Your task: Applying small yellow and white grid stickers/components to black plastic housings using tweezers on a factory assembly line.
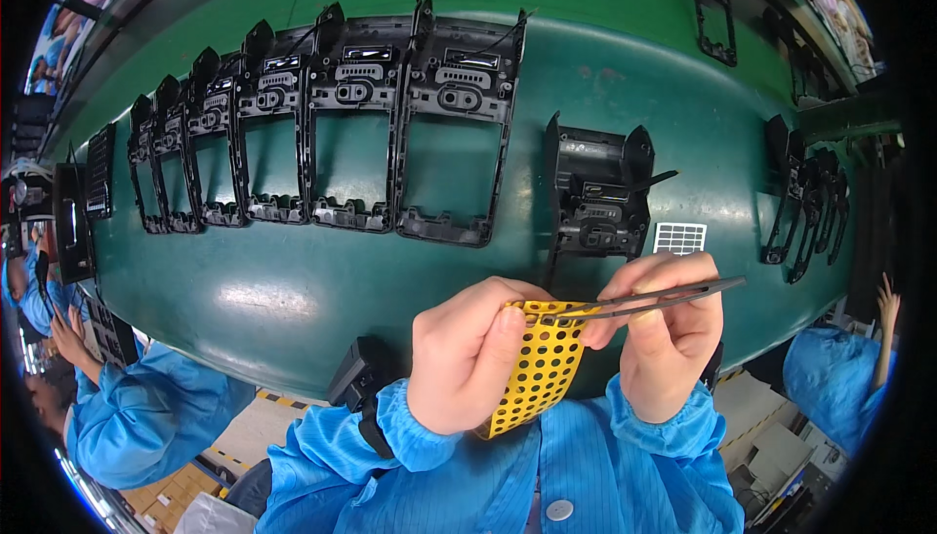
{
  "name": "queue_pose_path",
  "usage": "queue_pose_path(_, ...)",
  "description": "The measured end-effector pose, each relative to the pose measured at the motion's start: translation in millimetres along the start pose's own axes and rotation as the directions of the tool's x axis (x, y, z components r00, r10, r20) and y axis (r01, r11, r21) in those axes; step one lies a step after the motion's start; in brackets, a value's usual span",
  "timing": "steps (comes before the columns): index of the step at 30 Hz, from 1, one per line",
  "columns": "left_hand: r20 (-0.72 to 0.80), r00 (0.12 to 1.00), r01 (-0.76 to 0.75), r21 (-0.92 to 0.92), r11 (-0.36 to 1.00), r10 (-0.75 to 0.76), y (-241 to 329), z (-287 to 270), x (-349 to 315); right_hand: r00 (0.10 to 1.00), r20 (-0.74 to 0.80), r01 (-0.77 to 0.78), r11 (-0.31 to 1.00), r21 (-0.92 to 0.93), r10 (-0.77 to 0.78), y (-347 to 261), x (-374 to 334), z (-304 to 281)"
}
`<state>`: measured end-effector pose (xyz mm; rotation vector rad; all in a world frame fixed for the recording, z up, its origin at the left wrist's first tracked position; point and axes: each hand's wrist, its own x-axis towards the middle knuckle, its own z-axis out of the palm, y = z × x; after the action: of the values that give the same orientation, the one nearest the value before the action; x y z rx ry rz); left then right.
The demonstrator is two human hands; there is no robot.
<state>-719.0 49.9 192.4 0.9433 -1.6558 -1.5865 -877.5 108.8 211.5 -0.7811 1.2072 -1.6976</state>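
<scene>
Near the table's front edge, my left hand (461, 356) pinches a yellow sheet (532, 378) with rows of black round dots. The sheet bends and hangs down in front of my chest. My right hand (669, 339) is closed on black tweezers (717, 286), held almost level. Their tips lie at the sheet's upper edge, close to my left thumb; whether they grip a dot is too small to tell. Just beyond my hands lies a black plastic frame (597, 187), its near part hidden behind them. A small white sheet with grey rectangles (680, 237) lies beside it.
Several similar black frames (459, 95) stand in a row across the green table (322, 319) on the left. More frames (805, 202) lie at the right. A co-worker in blue (161, 417) is at the left, another person's sleeve (835, 373) at the right.
</scene>
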Motion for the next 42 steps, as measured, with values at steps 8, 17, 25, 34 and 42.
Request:
queue_pose_path(8, 0.095, 0.995, 0.010, 0.056, 0.998, -0.015, 5, -1, 5, 0.983, -0.168, 0.038, 0.983, -0.179, -0.069, -5, 17, -29)
queue_pose_path(17, 0.091, 0.995, 0.021, 0.114, 0.993, -0.032, 7, 1, 4, 0.992, -0.112, 0.031, 0.980, -0.195, -0.054, 9, 20, -39)
queue_pose_path(25, 0.077, 0.997, 0.018, 0.099, 0.995, -0.025, 5, 3, 4, 0.993, -0.097, 0.045, 0.981, -0.191, -0.064, 10, 22, -39)
queue_pose_path(34, 0.085, 0.996, 0.025, 0.098, 0.995, -0.034, 5, 2, 4, 0.994, -0.084, 0.048, 0.976, -0.212, -0.067, 10, 23, -41)
queue_pose_path(42, 0.047, 0.996, 0.077, 0.047, 0.996, -0.080, 8, 4, 4, 0.995, -0.076, 0.053, 0.976, -0.211, -0.071, 11, 23, -40)
